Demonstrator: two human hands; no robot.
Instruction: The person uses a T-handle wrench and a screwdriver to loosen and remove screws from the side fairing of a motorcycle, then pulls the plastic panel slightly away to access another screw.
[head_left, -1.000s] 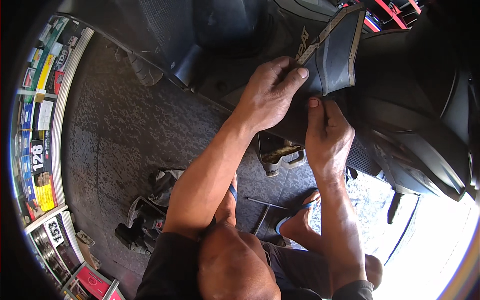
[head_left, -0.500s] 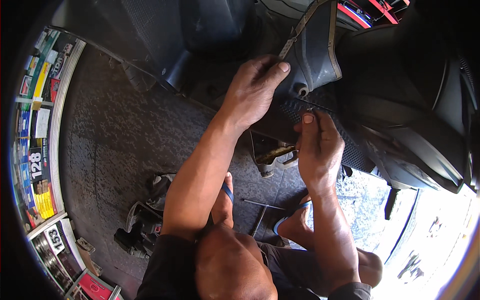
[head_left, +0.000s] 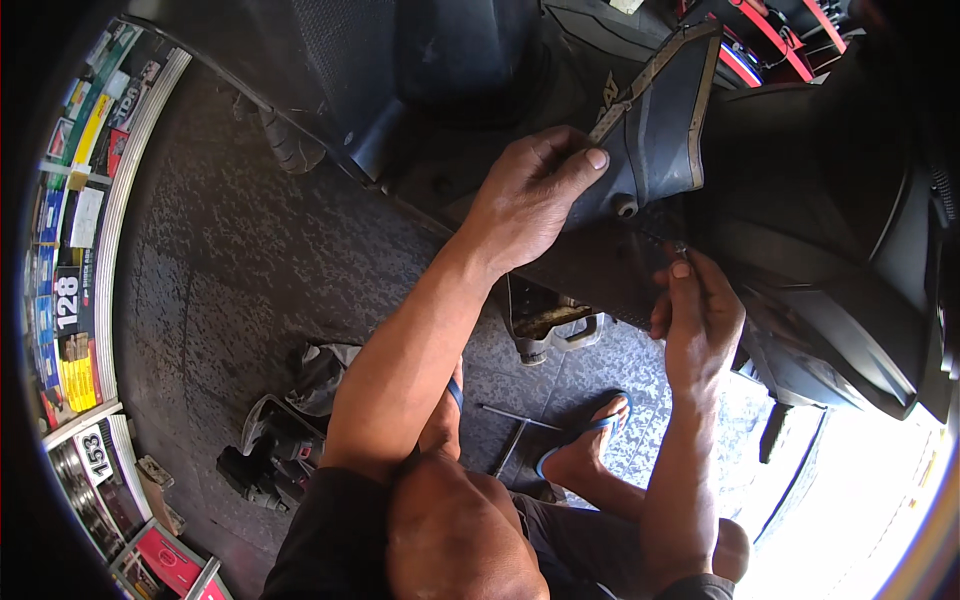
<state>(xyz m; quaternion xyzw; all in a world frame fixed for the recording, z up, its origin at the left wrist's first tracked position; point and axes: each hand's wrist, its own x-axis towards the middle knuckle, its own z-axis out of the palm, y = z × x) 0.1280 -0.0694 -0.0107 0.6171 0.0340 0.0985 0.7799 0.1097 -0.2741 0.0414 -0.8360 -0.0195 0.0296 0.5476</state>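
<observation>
A dark plastic panel (head_left: 665, 140) with a worn, brownish edge stands up from the scooter body (head_left: 440, 70). My left hand (head_left: 535, 195) is closed on its near left edge, thumb laid on top. At the panel's lower corner sits a round mounting hole (head_left: 627, 207). To the right of that hole, and apart from the panel, my right hand (head_left: 705, 320) pinches a small, thin metal piece (head_left: 682, 248) between thumb and fingers. Its exact kind is too small to make out. The fingers of my left hand under the panel are hidden.
Below the scooter is an open fluid container (head_left: 545, 325) with a handle. A T-handle wrench (head_left: 515, 440) lies on the floor between my feet. Dark tools or parts (head_left: 265, 465) lie to the left. Shelves of boxed goods (head_left: 85, 240) line the left side.
My right hand has drawn back rightward from near the mounting hole, with a thin piece now showing in its pinch. My left hand keeps its hold on the panel. The view has shifted slightly.
</observation>
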